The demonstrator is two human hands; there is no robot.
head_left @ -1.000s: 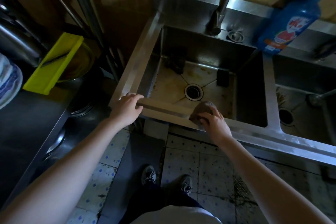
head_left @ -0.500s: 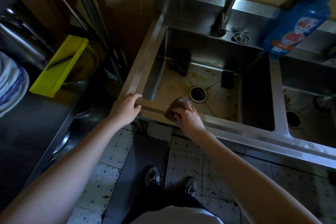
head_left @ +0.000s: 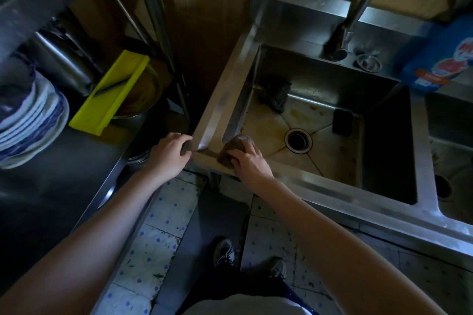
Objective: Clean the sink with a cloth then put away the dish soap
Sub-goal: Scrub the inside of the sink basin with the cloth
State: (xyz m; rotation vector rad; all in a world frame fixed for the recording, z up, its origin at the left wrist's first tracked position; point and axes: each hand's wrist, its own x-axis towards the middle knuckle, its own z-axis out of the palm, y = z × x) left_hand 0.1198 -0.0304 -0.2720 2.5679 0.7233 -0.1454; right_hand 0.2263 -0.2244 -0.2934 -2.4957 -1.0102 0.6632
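A steel double sink (head_left: 332, 192) fills the right half of the view, its left basin stained around the drain (head_left: 298, 140). My right hand (head_left: 249, 162) holds a brown cloth (head_left: 234, 147) against the front rim, close to the near left corner. My left hand (head_left: 170, 152) grips that corner of the sink from outside. A blue dish soap bottle (head_left: 440, 59) stands on the back ledge between the two basins, at the right edge of the view.
A dark scrubber (head_left: 276, 94) and a black sponge (head_left: 342, 122) lie in the left basin. The tap (head_left: 343, 36) rises behind it. A dark counter at left carries stacked plates (head_left: 28, 123) and a yellow tray (head_left: 110, 92). My feet stand on tiled floor below.
My right hand has slid the cloth leftward along the front rim, from near the drain's level to the near left corner. My left hand has stayed at the corner.
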